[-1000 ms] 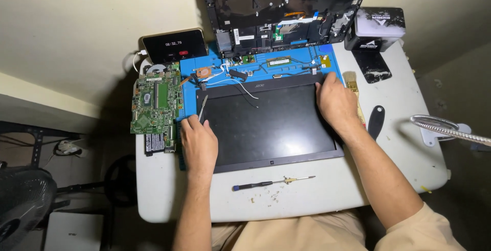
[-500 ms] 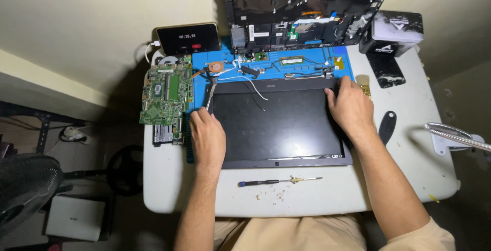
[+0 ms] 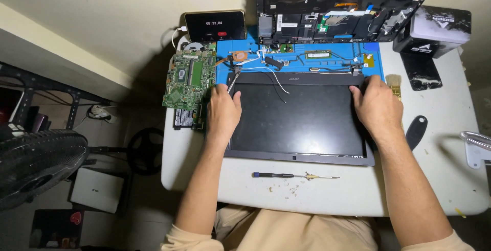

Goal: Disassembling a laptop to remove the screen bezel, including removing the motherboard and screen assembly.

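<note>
White table [image 3: 450, 179], blue mat [image 3: 337, 56], laptop screen panel [image 3: 302, 120], screwdriver [image 3: 294, 176], brush [image 3: 394, 85]

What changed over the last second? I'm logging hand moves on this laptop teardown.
Little changed. The left hand and right hand edged up along the screen panel toward its far corners and grip it there. The panel seems to lie where it was. The view itself shifted. The screwdriver, circuit board and brush stayed put.
</note>
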